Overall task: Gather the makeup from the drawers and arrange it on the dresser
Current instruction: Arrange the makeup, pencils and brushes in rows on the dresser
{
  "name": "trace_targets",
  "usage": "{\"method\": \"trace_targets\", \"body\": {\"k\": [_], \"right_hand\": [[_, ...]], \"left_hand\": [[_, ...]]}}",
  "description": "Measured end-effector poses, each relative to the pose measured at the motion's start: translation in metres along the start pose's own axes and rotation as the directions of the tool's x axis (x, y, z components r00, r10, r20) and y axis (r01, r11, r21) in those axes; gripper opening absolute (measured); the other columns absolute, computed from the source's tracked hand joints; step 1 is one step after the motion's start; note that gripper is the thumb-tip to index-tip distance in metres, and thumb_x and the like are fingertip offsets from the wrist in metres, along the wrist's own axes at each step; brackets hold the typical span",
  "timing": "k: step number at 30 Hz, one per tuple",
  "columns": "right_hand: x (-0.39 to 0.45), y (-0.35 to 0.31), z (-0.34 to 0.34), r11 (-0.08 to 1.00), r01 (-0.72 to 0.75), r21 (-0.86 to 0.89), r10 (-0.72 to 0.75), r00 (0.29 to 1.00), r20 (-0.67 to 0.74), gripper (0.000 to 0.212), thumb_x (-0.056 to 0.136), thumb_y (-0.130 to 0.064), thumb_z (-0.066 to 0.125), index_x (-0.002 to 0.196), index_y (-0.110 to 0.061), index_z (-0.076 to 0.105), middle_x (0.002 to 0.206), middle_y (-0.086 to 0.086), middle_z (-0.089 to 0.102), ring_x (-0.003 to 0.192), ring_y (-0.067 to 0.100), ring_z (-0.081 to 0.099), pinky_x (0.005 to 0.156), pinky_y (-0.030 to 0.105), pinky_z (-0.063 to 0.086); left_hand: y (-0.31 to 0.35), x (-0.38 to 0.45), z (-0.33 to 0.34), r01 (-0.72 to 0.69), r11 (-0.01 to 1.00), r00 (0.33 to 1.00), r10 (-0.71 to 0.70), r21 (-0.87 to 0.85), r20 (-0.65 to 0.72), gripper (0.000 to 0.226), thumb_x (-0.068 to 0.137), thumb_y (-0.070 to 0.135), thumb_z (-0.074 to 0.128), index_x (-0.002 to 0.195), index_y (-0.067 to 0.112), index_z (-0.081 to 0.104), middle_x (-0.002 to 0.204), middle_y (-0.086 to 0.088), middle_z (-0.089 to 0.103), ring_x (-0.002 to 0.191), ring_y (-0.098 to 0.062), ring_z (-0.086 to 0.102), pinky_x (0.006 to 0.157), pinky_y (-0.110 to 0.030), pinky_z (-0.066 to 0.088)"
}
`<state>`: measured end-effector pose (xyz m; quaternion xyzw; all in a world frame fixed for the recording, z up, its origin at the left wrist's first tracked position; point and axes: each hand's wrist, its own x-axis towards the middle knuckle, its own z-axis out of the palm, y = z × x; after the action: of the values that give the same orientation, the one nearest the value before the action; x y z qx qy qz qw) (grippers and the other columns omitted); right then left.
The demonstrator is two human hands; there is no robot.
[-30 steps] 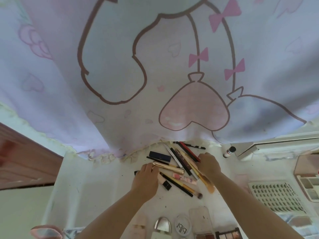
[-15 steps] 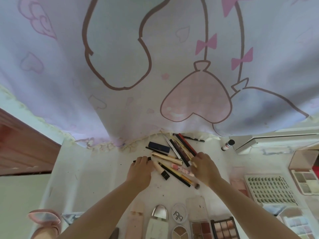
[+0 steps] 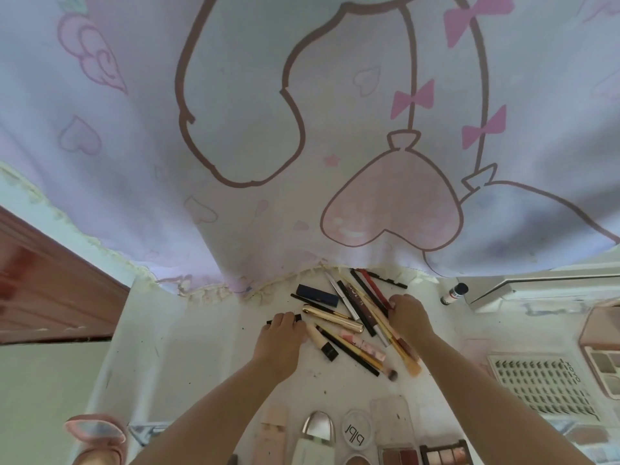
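A heap of makeup sticks lies on the white dresser top: pencils, a gold tube, a navy tube, a pink patterned tube and brushes. My left hand is at the heap's left edge, fingers curled over a thin black pencil whose ends stick out on both sides. My right hand is at the heap's right side, fingertips curled down onto the long pencils there. Which stick it grips is hidden by the fingers.
A printed curtain hangs over the dresser's back edge. Near me lie a round compact, a silver-capped bottle and eyeshadow palettes. To the right are a lash tray, an open palette and a small bottle. Brown wooden furniture stands left.
Both hands drew back slightly toward me and apart over the heap. The left hand slid left onto the black pencil; the view tilted down, showing more compacts.
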<state>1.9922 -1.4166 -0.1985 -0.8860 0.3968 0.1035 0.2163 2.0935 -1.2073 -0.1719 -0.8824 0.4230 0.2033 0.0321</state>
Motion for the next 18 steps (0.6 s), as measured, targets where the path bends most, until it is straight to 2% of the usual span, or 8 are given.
{"method": "trace_targets", "body": {"k": [4,7,9,11,13,15,16,18], "right_hand": [[-0.001,-0.003,-0.004,0.997,0.018,-0.079,-0.012,0.998,0.069,0.024,0.089,-0.007,0.039,0.104,-0.004,0.058,0.105,0.011,0.056,0.097,0.025,0.055,0.083,0.027,0.045],[-0.008,-0.004,-0.012,0.999,0.015,-0.049,-0.014,0.999,0.029,0.022,0.090,-0.010,0.040,0.104,-0.002,0.057,0.096,0.007,0.048,0.084,0.020,0.051,0.079,0.025,0.045],[-0.017,-0.007,-0.024,0.998,0.050,-0.029,-0.051,0.998,-0.031,0.018,0.091,-0.010,0.040,0.098,-0.003,0.055,0.090,0.003,0.042,0.075,0.018,0.047,0.073,0.024,0.043],[-0.030,-0.014,-0.041,0.986,0.144,-0.080,-0.144,0.990,-0.003,0.014,0.094,-0.012,0.036,0.089,-0.008,0.049,0.083,0.001,0.045,0.072,0.018,0.052,0.070,0.025,0.044],[-0.048,-0.023,-0.057,0.957,0.274,-0.100,-0.265,0.960,0.093,0.013,0.097,-0.016,0.032,0.088,-0.017,0.042,0.073,-0.006,0.045,0.071,0.016,0.054,0.066,0.023,0.044],[-0.066,-0.033,-0.070,0.911,0.411,0.008,-0.407,0.898,0.170,0.012,0.098,-0.018,0.033,0.097,-0.020,0.045,0.076,-0.008,0.047,0.073,0.015,0.051,0.067,0.021,0.041],[-0.073,-0.038,-0.076,0.882,0.469,0.044,-0.468,0.863,0.192,0.014,0.098,-0.018,0.034,0.104,-0.018,0.047,0.078,-0.010,0.046,0.075,0.014,0.049,0.068,0.019,0.040],[-0.084,-0.047,-0.090,0.838,0.544,0.041,-0.538,0.811,0.228,0.019,0.098,-0.017,0.033,0.107,-0.013,0.049,0.072,-0.012,0.042,0.070,0.011,0.044,0.063,0.017,0.036]], "left_hand": [[0.000,0.000,0.001,-0.017,1.000,1.000,0.017,-0.019,-0.010,0.041,0.091,0.006,0.039,0.131,0.012,0.038,0.137,-0.006,0.035,0.127,-0.023,0.033,0.103,-0.030,0.032],[0.003,-0.001,-0.003,-0.019,0.999,0.999,0.018,-0.032,-0.028,0.041,0.093,0.011,0.037,0.133,0.013,0.035,0.139,-0.005,0.034,0.129,-0.022,0.031,0.105,-0.030,0.030],[0.009,0.000,-0.009,-0.012,0.999,0.996,0.009,-0.035,-0.084,0.046,0.094,0.014,0.036,0.139,0.014,0.028,0.145,-0.005,0.027,0.135,-0.023,0.024,0.109,-0.031,0.025],[0.018,-0.002,-0.022,-0.028,1.000,0.981,0.029,0.007,-0.191,0.053,0.093,0.024,0.042,0.142,0.011,0.025,0.149,-0.009,0.025,0.139,-0.025,0.020,0.113,-0.034,0.022],[0.027,-0.001,-0.031,-0.143,0.987,0.898,0.162,0.079,-0.409,0.056,0.081,0.034,0.054,0.129,0.009,0.039,0.134,-0.013,0.048,0.128,-0.029,0.036,0.107,-0.043,0.032],[0.034,0.003,-0.036,-0.278,0.936,0.734,0.353,0.217,-0.581,0.042,0.077,0.035,0.050,0.112,0.012,0.046,0.114,-0.006,0.057,0.109,-0.021,0.049,0.098,-0.045,0.037],[0.036,0.003,-0.039,-0.323,0.910,0.668,0.414,0.260,-0.618,0.035,0.075,0.033,0.056,0.103,0.014,0.048,0.102,-0.002,0.060,0.097,-0.017,0.055,0.092,-0.040,0.043],[0.034,0.000,-0.049,-0.405,0.873,0.644,0.483,0.271,-0.593,0.040,0.060,0.027,0.079,0.083,0.017,0.048,0.069,0.004,0.062,0.061,-0.011,0.059,0.060,-0.023,0.050]]}}
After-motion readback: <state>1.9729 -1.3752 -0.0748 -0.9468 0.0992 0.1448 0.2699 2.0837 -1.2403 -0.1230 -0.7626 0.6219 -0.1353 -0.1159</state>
